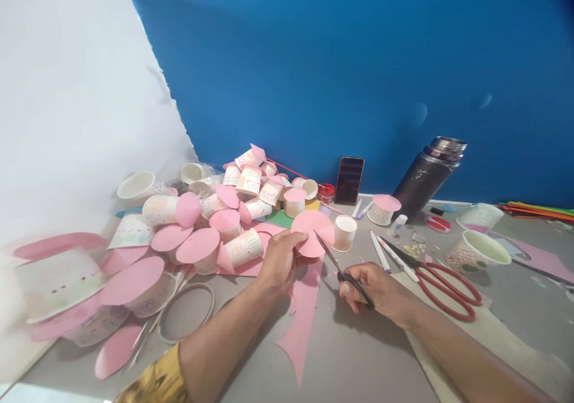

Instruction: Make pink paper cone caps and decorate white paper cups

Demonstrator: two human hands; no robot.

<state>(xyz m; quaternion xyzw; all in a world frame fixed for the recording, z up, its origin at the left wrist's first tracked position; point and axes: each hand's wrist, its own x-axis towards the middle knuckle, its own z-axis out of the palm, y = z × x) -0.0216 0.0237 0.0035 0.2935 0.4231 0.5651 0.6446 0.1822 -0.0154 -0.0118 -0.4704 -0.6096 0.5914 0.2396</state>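
A round pink paper disc [316,229] is pinched at its left edge between the thumb and fingers of my left hand [282,259]. My right hand [370,286] is closed round the dark handles of small scissors [338,265], whose blades point up and left. The blade tips lie against the disc near its middle; whether they cut into it I cannot tell. Just behind the disc's right side stands an upturned white paper cup [345,233]. Below both hands, a pink paper offcut [301,331] with curved edges lies on the grey table [359,355].
Many paper cups with pink paper tops [197,247] are heaped on the left, beside a tape roll [187,313]. Large red-handled scissors [448,289] lie right. At the back are a phone [350,180] and a dark flask [428,176]; a patterned cup [478,252] sits far right.
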